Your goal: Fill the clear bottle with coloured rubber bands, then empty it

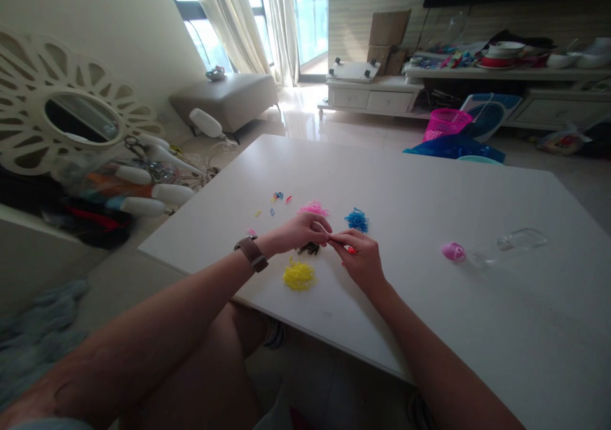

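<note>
Over the white table (420,194) my left hand (305,229) and my right hand (358,255) meet fingertip to fingertip, both pinched. Whatever they hold between them is too small to make out. Around them lie small piles of little plastic pieces, sorted by colour: a pink pile (314,208) behind my left hand, a blue pile (357,220) behind my right, and a yellow pile (298,275) nearer me. A dark pile (309,249) sits partly hidden under my left hand. Some red pieces (352,250) show beneath my right hand.
Several loose coloured pieces (278,196) are scattered at the back left. On the right lie a purple-pink object (453,252) and a clear bottle-like container (521,239) on its side. Beyond the table stand a pink basket (446,124) and a grey bench (229,96).
</note>
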Tool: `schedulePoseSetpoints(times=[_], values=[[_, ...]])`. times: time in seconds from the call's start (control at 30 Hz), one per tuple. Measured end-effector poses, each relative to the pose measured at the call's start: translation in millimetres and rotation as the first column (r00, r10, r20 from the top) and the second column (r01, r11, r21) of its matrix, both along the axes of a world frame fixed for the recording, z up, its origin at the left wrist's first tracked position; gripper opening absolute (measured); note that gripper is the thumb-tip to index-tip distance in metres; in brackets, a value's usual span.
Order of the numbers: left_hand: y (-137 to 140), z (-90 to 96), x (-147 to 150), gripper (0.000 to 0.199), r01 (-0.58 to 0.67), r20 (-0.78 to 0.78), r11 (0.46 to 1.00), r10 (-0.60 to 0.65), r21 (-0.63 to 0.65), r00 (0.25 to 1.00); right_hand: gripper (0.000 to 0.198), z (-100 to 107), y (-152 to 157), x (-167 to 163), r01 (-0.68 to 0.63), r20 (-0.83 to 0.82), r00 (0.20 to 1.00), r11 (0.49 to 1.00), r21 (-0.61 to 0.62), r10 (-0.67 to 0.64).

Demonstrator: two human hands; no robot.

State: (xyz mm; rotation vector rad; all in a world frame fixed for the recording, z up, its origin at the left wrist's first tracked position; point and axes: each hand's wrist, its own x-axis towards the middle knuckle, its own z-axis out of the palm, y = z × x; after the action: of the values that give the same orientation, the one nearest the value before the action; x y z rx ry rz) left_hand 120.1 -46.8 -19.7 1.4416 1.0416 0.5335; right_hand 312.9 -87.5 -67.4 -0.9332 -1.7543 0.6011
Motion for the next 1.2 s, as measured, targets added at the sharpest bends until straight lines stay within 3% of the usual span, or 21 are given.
schedulePoseSetpoints(times=[0.1, 0.3, 0.47, 0.63, 0.73, 0.8, 0.87, 0.9, 1.07, 1.2], values=[[-1.8, -0.7, -2.7, 0.038, -0.031, 0.065, 0.993, 0.039, -0.113, 0.997, 0.012, -2.0, 1.1, -0.5, -0.011, -0.007, 1.0, 1.0, -0.002, 0.011], [-1.4, 2.7, -8.3, 0.045, 0.075, 0.107, 0.966, -0.049, -0.248, 0.993, 0.014, -11.8, 4.8, 0.8, -0.042, 0.106, 0.993, 0.999, -0.004, 0.042], [-3.0, 14.6, -17.6, 0.057, 0.098, 0.147, 0.907, -0.041, -0.41, 0.988, 0.014, -15.7, 4.7, -0.8, -0.099, 0.203, 0.974, 0.995, -0.005, 0.099], [-6.9, 22.7, -26.2, 0.054, 0.131, 0.168, 0.887, -0.061, -0.443, 0.984, 0.015, -11.5, 1.0, -3.4, -0.111, 0.259, 0.96, 0.994, -0.01, 0.109], [9.5, 19.1, -44.3, 0.046, 0.071, -0.032, 0.936, -0.088, -0.345, 0.996, 0.016, -12.2, 2.1, -3.2, -0.111, 0.206, 0.972, 0.994, -0.014, 0.112], [29.4, 10.9, -62.0, 0.039, -0.111, -0.355, 0.991, 0.079, -0.069, 0.931, 0.015, -14.7, 5.1, -1.8, -0.09, 0.164, 0.983, 0.996, 0.001, 0.089], [50.8, -1.8, -78.3, 0.039, -0.286, -0.527, 0.92, 0.389, 0.269, 0.756, 0.015, -17.6, 9.0, 0.2, -0.065, 0.137, 0.989, 0.998, 0.024, 0.061], [60.3, -9.1, -84.2, 0.042, -0.315, -0.551, 0.877, 0.475, 0.363, 0.686, 0.015, -18.9, 10.8, 1.1, -0.055, 0.13, 0.99, 0.998, 0.031, 0.05], [93.8, -40.1, -88.4, 0.063, -0.185, -0.722, 0.853, 0.514, 0.489, 0.464, 0.015, -22.7, 13.0, 1.7, -0.045, 0.123, 0.992, 0.998, 0.041, 0.04], [111.1, -48.3, -86.2, 0.045, -0.159, -0.735, 0.848, 0.52, 0.506, 0.436, 0.015, -22.7, 9.5, -0.5, -0.055, 0.121, 0.991, 0.998, 0.043, 0.049]])
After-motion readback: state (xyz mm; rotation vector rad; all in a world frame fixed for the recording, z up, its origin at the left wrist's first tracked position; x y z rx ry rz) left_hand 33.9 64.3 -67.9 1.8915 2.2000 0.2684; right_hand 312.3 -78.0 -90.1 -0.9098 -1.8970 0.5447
